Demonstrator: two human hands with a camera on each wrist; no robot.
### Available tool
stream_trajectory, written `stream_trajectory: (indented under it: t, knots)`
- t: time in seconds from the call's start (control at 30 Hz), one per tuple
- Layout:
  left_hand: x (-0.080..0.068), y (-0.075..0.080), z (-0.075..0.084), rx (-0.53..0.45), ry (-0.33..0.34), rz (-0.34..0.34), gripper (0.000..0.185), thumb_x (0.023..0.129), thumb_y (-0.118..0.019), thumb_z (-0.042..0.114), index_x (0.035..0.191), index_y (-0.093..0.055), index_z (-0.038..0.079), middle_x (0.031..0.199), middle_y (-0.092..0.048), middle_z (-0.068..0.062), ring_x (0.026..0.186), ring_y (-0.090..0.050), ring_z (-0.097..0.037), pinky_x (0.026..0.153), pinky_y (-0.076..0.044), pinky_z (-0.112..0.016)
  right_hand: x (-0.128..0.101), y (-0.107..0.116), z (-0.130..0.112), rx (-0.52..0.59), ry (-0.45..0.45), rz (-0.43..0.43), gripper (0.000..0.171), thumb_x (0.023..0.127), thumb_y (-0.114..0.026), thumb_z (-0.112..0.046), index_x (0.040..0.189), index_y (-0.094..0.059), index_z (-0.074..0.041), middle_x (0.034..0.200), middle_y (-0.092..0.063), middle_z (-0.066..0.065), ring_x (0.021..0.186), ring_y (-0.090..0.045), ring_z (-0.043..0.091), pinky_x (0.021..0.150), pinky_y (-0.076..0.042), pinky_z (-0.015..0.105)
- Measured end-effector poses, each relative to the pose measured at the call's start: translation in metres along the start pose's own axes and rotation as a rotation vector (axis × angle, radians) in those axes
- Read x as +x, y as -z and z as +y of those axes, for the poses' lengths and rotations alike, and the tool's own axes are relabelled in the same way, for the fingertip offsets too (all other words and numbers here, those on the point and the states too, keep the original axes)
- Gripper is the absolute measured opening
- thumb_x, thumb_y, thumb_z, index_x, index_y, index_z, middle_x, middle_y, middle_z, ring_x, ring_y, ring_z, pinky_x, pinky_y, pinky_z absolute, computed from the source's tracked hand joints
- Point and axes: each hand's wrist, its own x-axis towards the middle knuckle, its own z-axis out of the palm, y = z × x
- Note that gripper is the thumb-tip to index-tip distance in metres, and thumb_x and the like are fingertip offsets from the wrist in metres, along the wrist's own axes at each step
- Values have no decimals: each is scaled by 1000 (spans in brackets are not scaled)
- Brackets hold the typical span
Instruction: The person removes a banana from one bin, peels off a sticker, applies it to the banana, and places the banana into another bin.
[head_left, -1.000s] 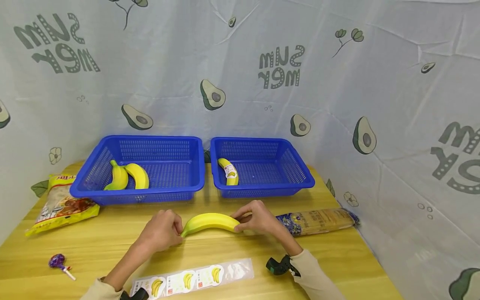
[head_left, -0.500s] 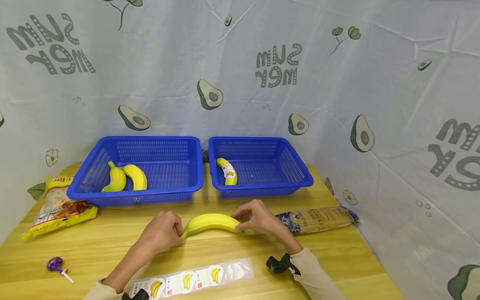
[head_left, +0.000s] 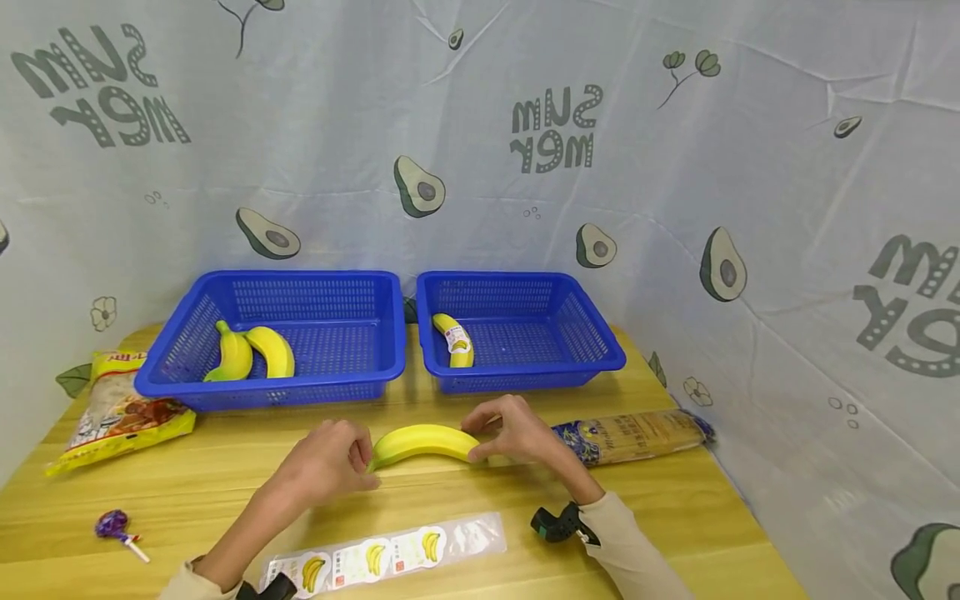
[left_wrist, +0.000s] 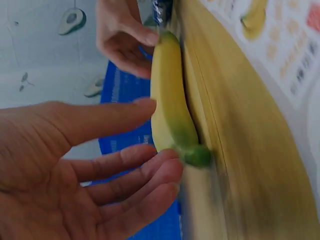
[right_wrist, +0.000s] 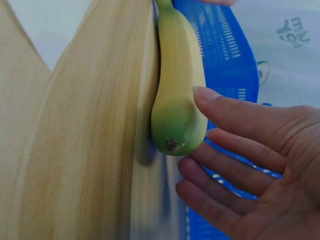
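Observation:
A yellow banana (head_left: 423, 439) with green ends lies crosswise on the wooden table between the two hands. My left hand (head_left: 330, 462) is at its stem end, thumb and fingers spread apart. In the left wrist view the fingertips (left_wrist: 170, 162) are right at the green stem, and the thumb stands off along the banana's side. At the blunt end, my right hand (head_left: 513, 432) holds the banana between thumb and fingers; in the right wrist view its thumb (right_wrist: 207, 94) lies against the side. A strip of banana stickers (head_left: 390, 554) lies in front of the hands.
Behind stand two blue baskets: the left basket (head_left: 341, 387) holds two bananas (head_left: 273, 354), the right basket (head_left: 525, 379) one stickered banana (head_left: 456, 342). A yellow food bag (head_left: 120, 417) and a lollipop (head_left: 112, 525) lie left, a long brown package (head_left: 637, 435) right.
My left hand's thumb has come away from the banana's stem and the fingers have spread. The right hand stays at the other end, and the banana has hardly moved.

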Motion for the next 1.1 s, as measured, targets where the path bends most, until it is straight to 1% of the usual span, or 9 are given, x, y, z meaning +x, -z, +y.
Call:
stream_trajectory:
  t: [0.13,0.2,0.27,0.33,0.4,0.57,0.67,0.9,1.1]
  knots:
    - [-7,-10,11,-55,-122,-119,31,76,-100,14,86,-71,10,83,-66,3,77,-60,-12,70,-54,-26,-1,1,-1,-2,14,3,38,82,-94,-3,116,-77,7,115,-79,19,109,-75,39,97,-63,47]
    - [-10,-18,16,-45,-138,-156,32,74,-100,15,89,-72,11,85,-65,4,78,-58,-11,70,-53,-27,0,2,-2,-8,27,9,38,84,-93,-2,117,-77,7,116,-78,19,109,-75,39,97,-62,48]
    - [-12,-25,21,-20,-125,-182,36,72,-102,15,92,-73,10,86,-62,4,78,-56,-13,71,-52,-32,0,3,-4,-16,35,20,37,84,-92,-2,117,-76,8,116,-78,19,108,-75,39,97,-63,49]
    - [-14,-33,26,22,-98,-189,40,68,-103,15,94,-73,10,86,-61,3,79,-54,-15,72,-51,-38,1,3,-8,-26,38,30,38,85,-92,-2,118,-76,8,117,-78,19,108,-75,39,96,-63,49]
    - [-16,-40,30,71,-70,-188,45,65,-105,15,96,-73,8,90,-63,2,83,-58,-19,75,-55,-44,3,3,-11,-36,44,29,38,86,-91,-4,119,-76,7,118,-78,19,109,-75,38,96,-63,49]
    - [-19,-58,36,145,-63,-163,53,58,-106,7,98,-71,3,99,-72,-7,91,-64,-26,80,-59,-50,5,0,-18,-50,69,15,38,88,-90,-6,121,-76,7,121,-77,20,111,-75,37,97,-63,47]
    - [-20,-64,36,149,-58,-165,53,58,-105,4,98,-70,3,97,-71,-8,88,-62,-24,79,-59,-47,5,-2,-20,-58,90,8,37,89,-90,-6,121,-76,7,120,-78,20,110,-75,37,96,-63,46]
    - [-21,-63,32,107,-91,-156,45,58,-105,1,81,-67,10,84,-62,4,78,-52,-13,68,-51,-33,10,-6,-27,-63,142,-12,35,91,-88,-8,122,-76,6,122,-77,20,113,-74,36,96,-63,41]
    - [-22,-63,31,61,-119,-173,46,59,-103,-1,77,-64,13,83,-55,7,78,-47,-10,69,-47,-30,14,-8,-33,-56,161,-18,35,93,-87,-9,122,-75,7,123,-76,21,115,-73,35,97,-63,39]
